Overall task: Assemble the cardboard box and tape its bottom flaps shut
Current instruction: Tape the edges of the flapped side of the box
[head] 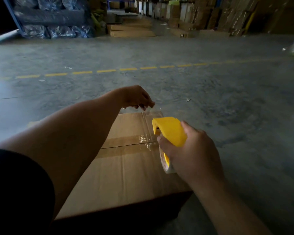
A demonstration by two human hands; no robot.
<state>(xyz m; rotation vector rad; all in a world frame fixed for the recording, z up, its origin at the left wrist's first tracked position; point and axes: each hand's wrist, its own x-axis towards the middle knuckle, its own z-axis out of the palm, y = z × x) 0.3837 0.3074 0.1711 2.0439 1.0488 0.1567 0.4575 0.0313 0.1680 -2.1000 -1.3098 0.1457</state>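
A brown cardboard box (126,175) stands on the concrete floor in front of me, its flaps closed on top. A strip of clear tape (143,139) runs along the seam between the flaps. My right hand (193,153) grips a yellow tape dispenser (170,129) over the box's right side. A second strip of clear tape (152,114) stretches from the dispenser to the far edge. My left hand (137,97) is at that far edge, fingers curled down and pinching the tape's end.
Grey concrete floor (210,92) surrounds the box, with a dashed yellow line (107,71) across it. Flat cardboard stacks (131,31) and shelves of boxes (210,14) stand far back. Wrapped dark bundles (53,17) sit at the back left.
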